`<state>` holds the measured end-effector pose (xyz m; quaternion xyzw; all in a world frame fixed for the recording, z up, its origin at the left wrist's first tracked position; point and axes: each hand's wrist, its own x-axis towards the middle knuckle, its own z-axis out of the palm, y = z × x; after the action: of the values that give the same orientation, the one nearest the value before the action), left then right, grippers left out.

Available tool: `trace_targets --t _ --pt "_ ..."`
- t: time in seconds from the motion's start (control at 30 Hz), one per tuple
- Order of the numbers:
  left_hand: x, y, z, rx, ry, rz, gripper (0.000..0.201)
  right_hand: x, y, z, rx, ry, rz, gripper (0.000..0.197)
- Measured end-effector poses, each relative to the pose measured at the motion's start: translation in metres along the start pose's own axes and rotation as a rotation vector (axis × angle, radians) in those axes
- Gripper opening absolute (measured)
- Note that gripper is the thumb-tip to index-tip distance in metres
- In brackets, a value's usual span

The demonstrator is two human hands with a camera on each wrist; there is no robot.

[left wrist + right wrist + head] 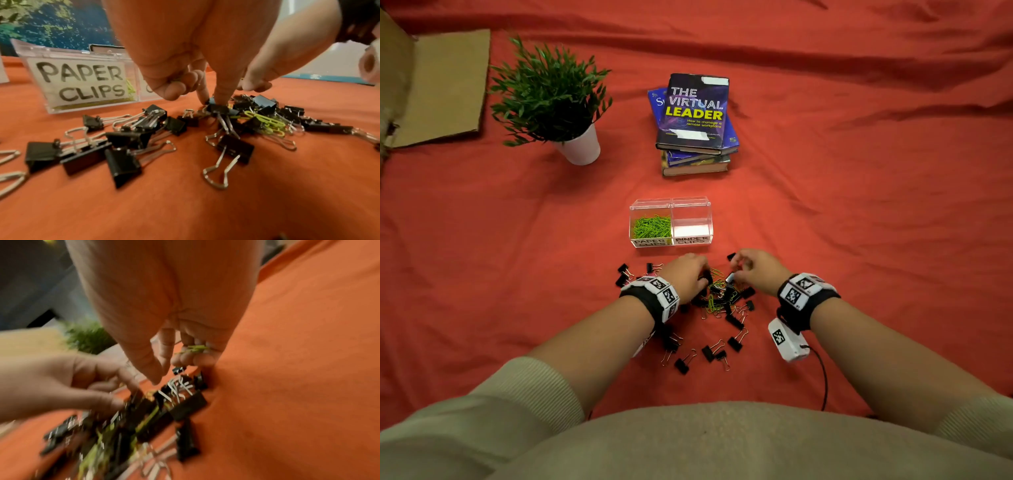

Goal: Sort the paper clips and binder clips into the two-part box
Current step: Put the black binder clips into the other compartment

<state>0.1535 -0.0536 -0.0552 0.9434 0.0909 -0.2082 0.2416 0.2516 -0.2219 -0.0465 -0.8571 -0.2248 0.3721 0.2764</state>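
Observation:
The clear two-part box stands just beyond the pile; its left part, labelled PAPER CLIPS, holds green paper clips, and its BINDER CLIPS part is empty. A mixed pile of black binder clips and green paper clips lies on the red cloth. My left hand reaches into the pile, thumb and forefinger pinching a black binder clip. My right hand hovers over the pile's far right side, its curled fingers holding green paper clips, with thumb and forefinger pointing down.
A stack of books lies beyond the box, and a potted plant stands at the far left. Flat cardboard sits at the left edge. Loose binder clips lie scattered towards me. A cable trails from my right wrist.

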Motion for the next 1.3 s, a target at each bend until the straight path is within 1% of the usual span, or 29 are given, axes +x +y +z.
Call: trace_targets --t 0.03,0.1,0.17,0.23,0.3,0.4,0.47,0.53,0.6,0.77,0.87,0.93,1.0,1.07,1.2,1.3 --pt "0.001 0.000 0.000 0.010 0.004 0.001 0.033 -0.001 0.000 0.003 -0.112 -0.011 -0.055 0.013" --pt "0.000 -0.002 -0.001 -0.008 0.018 -0.005 0.027 -0.001 0.001 0.007 -0.203 -0.008 -0.103 0.013" --pt "-0.001 -0.006 -0.003 -0.059 0.017 -0.022 0.018 0.003 0.002 0.006 -0.189 0.049 -0.049 0.012" --pt "-0.003 -0.011 -0.005 -0.099 0.012 -0.049 0.011 0.007 0.002 0.002 -0.216 0.127 0.005 0.016" --pt "-0.007 -0.017 -0.007 -0.133 0.031 -0.085 0.007 0.008 0.000 0.001 -0.260 0.172 -0.027 0.020" --pt "-0.014 -0.028 -0.014 -0.149 0.062 -0.148 0.002 0.010 -0.008 0.010 -0.331 0.100 -0.144 0.024" --pt "-0.019 -0.035 -0.019 -0.101 0.034 -0.188 0.005 0.010 -0.012 0.018 -0.385 0.040 -0.183 0.027" --pt "-0.023 -0.039 -0.023 -0.028 -0.005 -0.205 0.009 0.008 -0.014 0.024 -0.421 0.005 -0.194 0.033" --pt "-0.025 -0.038 -0.022 0.009 -0.007 -0.201 0.010 0.004 -0.013 0.027 -0.451 -0.017 -0.189 0.039" --pt "-0.019 -0.017 -0.012 0.007 0.097 -0.172 0.015 -0.005 -0.011 0.029 -0.519 -0.055 -0.192 0.050" --pt "-0.014 -0.006 -0.005 0.092 0.127 -0.168 0.030 -0.007 -0.012 0.033 -0.516 -0.013 -0.187 0.046" --pt "-0.010 -0.002 -0.001 0.130 0.115 -0.173 0.041 -0.009 -0.012 0.036 -0.530 0.029 -0.171 0.043" --pt "-0.007 0.002 0.002 0.164 0.106 -0.152 0.046 -0.011 -0.013 0.040 -0.544 0.061 -0.152 0.042" --pt "-0.006 0.007 0.004 0.190 0.098 -0.125 0.045 -0.012 -0.015 0.044 -0.542 0.074 -0.144 0.041" --pt "-0.004 0.011 0.005 0.206 0.069 -0.101 0.029 -0.012 -0.023 0.049 -0.526 0.051 -0.144 0.031" --pt "-0.006 0.011 0.004 0.253 0.041 -0.086 0.027 -0.012 -0.028 0.052 -0.506 0.063 -0.120 0.028"
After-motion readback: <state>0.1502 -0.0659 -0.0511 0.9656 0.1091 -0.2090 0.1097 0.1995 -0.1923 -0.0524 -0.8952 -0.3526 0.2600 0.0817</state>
